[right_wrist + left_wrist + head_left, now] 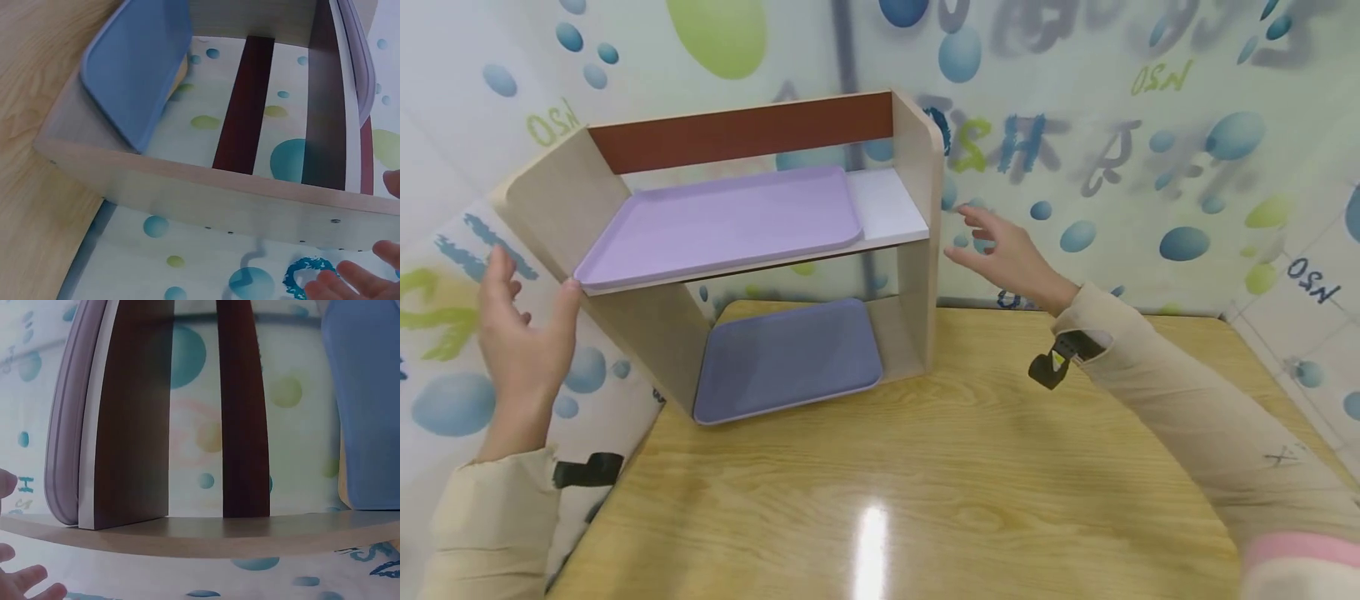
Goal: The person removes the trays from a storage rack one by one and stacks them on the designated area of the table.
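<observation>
A small wooden shelf unit (917, 275) stands on the table at the back left. On its upper shelf lies a lilac tray (730, 221), reaching to the left side panel. A blue-grey tray (790, 358) lies in the lower level, its front edge near the front of the unit. My left hand (527, 333) is raised beside the unit's left panel, thumb and fingers spread, the thumb close to the lilac tray's front corner. To the right of the unit, my right hand (1007, 254) hovers with fingers loosely bent and holds nothing.
The wooden table (985, 467) extends in front and to the right of the unit. Behind stands a wall covering (1075, 100) printed with dots and letters. Straps with black mounts (1048, 367) sit at the wrists.
</observation>
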### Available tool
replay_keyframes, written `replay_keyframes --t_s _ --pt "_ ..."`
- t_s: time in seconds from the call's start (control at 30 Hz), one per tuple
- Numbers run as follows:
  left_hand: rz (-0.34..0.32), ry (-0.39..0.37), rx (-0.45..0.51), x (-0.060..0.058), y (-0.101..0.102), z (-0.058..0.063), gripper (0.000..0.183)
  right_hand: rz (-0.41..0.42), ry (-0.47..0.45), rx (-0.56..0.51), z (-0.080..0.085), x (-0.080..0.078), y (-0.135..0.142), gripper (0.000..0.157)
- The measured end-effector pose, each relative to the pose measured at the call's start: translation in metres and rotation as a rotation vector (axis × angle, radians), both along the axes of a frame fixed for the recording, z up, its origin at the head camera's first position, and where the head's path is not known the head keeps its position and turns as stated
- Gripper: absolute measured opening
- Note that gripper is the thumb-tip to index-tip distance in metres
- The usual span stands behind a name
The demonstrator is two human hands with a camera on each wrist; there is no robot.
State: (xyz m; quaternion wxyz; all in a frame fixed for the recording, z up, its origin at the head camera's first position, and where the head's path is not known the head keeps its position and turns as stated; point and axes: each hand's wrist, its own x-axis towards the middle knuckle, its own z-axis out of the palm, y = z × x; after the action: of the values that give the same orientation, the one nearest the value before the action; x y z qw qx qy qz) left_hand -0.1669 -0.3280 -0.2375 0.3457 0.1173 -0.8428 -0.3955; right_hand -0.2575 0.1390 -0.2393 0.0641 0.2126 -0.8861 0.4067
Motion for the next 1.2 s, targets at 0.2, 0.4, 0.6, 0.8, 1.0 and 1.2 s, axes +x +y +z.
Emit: replay_keyframes --t_s 0.2,0.4,0.6,0.8,1.0,1.2 --pt "0.032 -0.033 0.070 -0.016 -0.003 0.009 0.065 -0.058 0.037 -0.063 0.015 -0.011 -0.014 0.063" --pt "0.058 -0.064 0.106 -0.029 -0.004 0.012 0.061 -0.104 0.038 -0.094 0.022 -0.021 -0.025 0.063" --pt "0.014 -0.085 0.109 -0.047 -0.022 0.005 0.052 -0.136 0.051 -0.157 0.023 -0.029 -0.035 0.059" --pt "-0.005 -0.081 0.111 -0.060 -0.036 0.002 0.048 -0.179 0.065 -0.182 0.018 -0.032 -0.044 0.058" --pt "-0.020 -0.106 0.112 -0.054 -0.025 0.018 0.037 -0.207 0.125 -0.193 0.017 -0.034 -0.049 0.054" --pt "0.013 -0.099 0.115 -0.050 -0.021 0.025 0.030 -0.214 0.147 -0.169 0.014 -0.037 -0.057 0.048"
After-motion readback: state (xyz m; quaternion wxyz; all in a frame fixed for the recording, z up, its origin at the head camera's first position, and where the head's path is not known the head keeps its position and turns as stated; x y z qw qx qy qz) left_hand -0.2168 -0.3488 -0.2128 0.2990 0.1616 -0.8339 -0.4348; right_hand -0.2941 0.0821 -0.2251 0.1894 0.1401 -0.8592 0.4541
